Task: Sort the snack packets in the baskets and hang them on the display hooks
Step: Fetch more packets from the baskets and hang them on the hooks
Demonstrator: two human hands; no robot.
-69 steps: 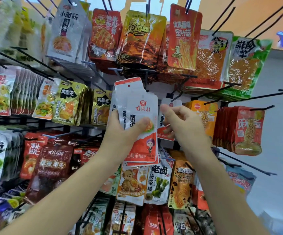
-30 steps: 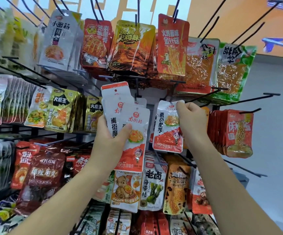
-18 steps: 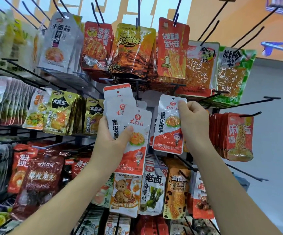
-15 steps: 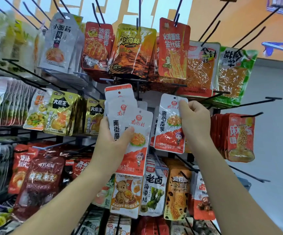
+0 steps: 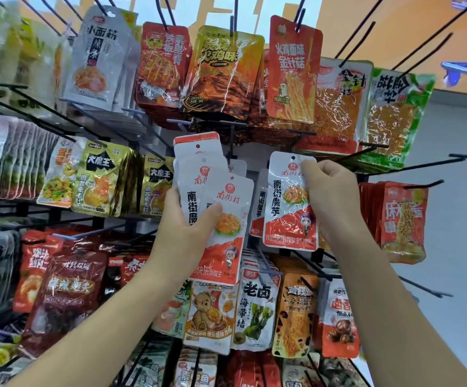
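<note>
At the middle of the display rack [image 5: 143, 227], the left hand [image 5: 182, 233] has its grip clenched around a fan of white-and-red packets [image 5: 226, 208], thumb pressed across their fronts. Just to the right, the right hand [image 5: 330, 196] pinches a single packet [image 5: 288, 208] of the same kind by its top right corner, upright, with its punched hole showing at the top. A matching packet [image 5: 260, 208] hangs between the fan and the single packet, partly covered by both. Close above the single packet hang the lower edges of the top row: a tall red packet [image 5: 294, 71], an orange packet [image 5: 221, 71] and wide clear-fronted packets [image 5: 338, 107]. The hook behind the single packet cannot be made out. A bare hook [image 5: 461, 156] juts out near the rack's right edge, above a hook loaded with red noodle packets [image 5: 403, 219]. Gold packets [image 5: 101, 180] hang left of the fan; a seaweed packet [image 5: 254, 308] and a bear packet [image 5: 212, 314] hang below it.
</note>
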